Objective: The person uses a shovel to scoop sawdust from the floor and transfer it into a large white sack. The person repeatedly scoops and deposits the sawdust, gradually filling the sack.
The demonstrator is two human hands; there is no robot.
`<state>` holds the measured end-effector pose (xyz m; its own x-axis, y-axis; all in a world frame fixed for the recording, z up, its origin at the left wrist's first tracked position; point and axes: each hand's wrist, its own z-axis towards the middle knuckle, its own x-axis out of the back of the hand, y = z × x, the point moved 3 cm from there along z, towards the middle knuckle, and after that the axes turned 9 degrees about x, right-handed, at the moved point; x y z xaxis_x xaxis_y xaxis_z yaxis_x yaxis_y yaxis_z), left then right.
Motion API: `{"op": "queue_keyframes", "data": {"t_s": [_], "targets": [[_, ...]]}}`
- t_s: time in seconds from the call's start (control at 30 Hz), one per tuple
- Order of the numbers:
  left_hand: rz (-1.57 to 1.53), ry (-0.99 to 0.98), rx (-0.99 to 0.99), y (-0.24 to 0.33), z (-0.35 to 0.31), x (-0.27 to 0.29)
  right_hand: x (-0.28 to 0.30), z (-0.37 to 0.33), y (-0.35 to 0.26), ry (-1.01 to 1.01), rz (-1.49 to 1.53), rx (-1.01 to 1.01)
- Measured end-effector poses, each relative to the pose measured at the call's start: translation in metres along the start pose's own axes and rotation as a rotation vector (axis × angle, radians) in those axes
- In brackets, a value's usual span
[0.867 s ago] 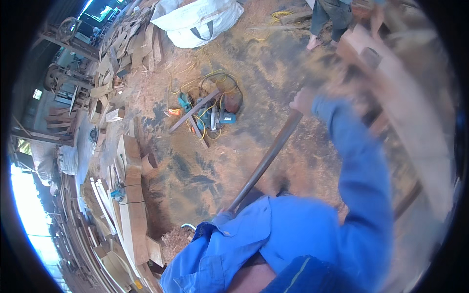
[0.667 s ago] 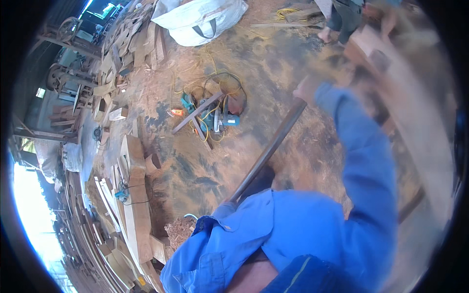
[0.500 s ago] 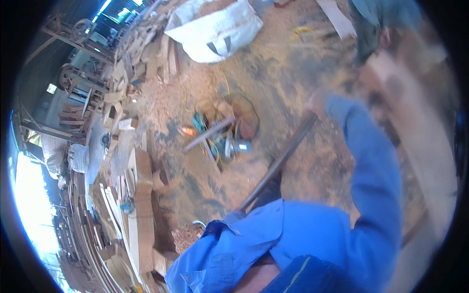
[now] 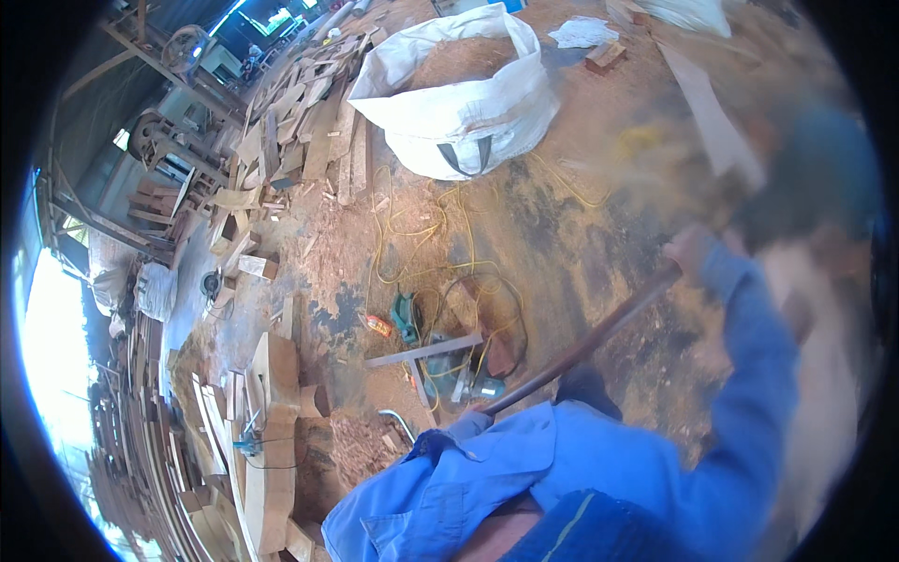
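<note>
My right hand (image 4: 690, 255) reaches out at the end of a blue sleeve (image 4: 749, 375) and is closed around the upper end of a long dark rod (image 4: 581, 347). The rod slants down to the left toward my chest, where its lower end disappears behind my blue shirt (image 4: 524, 478). My left hand is hidden from view. Just past my right hand everything is motion-blurred: a pale wooden plank (image 4: 824, 375) and another person's dark blue shape (image 4: 824, 178).
A big white sack of sawdust (image 4: 459, 98) stands at the top centre. Yellow cables (image 4: 440, 244) and several power tools (image 4: 449, 375) lie on the sawdust-covered floor. Stacked boards and offcuts (image 4: 272, 440) fill the left side, with machinery (image 4: 169, 140) beyond.
The view has swung, so the white sack and the tool pile now sit lower and nearer the centre. My right hand stays on the rod. The surroundings at right are more blurred.
</note>
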<state>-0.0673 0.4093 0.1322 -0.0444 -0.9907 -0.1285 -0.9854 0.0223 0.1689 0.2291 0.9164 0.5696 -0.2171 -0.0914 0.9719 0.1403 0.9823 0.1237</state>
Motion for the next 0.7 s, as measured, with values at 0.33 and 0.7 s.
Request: {"op": "queue_keyframes", "data": {"t_s": [0.33,0.7], "targets": [[0.012,-0.045,-0.047,0.136,0.054,-0.279,-0.107,0.019,0.206,0.164,0.112,-0.232],[0.056,-0.172,-0.244,0.381,0.086,-0.553,-0.131,0.067,0.287,0.135,0.319,-0.679]]}}
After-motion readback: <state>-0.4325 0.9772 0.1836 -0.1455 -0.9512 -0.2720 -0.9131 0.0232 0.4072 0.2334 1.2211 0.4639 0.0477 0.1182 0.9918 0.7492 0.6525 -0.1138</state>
